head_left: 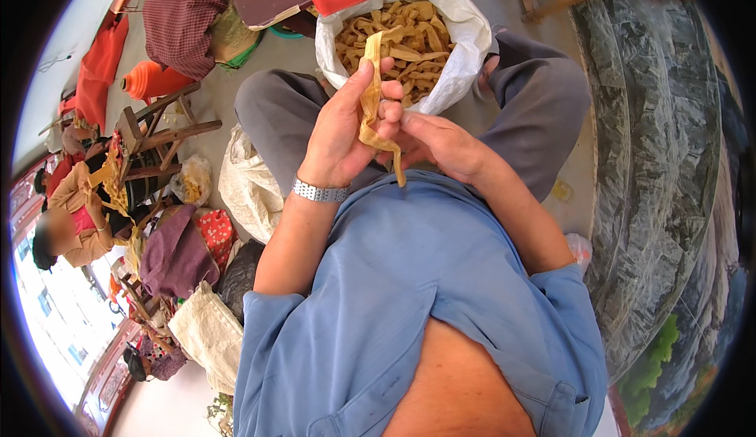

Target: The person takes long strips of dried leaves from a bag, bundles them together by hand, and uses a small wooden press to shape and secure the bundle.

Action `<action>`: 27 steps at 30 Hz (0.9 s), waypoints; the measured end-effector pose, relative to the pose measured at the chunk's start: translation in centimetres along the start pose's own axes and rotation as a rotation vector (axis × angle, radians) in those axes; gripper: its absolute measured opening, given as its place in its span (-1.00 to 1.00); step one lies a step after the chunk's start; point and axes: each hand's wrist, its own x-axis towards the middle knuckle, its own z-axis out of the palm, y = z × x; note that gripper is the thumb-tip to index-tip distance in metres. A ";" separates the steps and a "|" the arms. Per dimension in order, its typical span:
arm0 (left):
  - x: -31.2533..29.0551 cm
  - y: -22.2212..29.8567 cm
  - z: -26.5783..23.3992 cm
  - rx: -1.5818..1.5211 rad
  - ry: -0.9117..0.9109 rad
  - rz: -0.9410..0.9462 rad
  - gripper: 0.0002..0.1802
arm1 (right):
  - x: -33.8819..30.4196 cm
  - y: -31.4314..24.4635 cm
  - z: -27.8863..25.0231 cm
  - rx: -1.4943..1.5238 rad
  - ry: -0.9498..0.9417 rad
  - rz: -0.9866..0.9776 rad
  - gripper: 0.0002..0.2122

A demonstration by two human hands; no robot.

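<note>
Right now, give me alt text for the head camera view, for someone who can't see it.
A seated person's left hand and right hand hold a long tan strip between them, above their lap. Just beyond stands an open white sack full of similar tan strips, between the knees of grey trousers. Another person sits far left.

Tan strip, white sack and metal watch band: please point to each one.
tan strip [370, 94], head view, middle part between the hands
white sack [461, 51], head view, right rim
metal watch band [319, 193], head view, links on left wrist
</note>
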 end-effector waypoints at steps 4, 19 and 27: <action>0.0 0.0 -0.5 0.099 0.028 0.099 -0.63 | -1.4 -0.4 1.6 0.160 -0.085 0.137 -0.51; -2.0 -2.3 -0.3 0.216 0.080 0.144 -0.71 | -2.8 -0.8 4.4 -0.851 0.239 -0.159 -0.73; -2.2 -1.4 -0.3 0.380 0.217 0.192 -0.70 | -4.3 -1.3 5.9 -0.952 0.320 -0.626 -0.73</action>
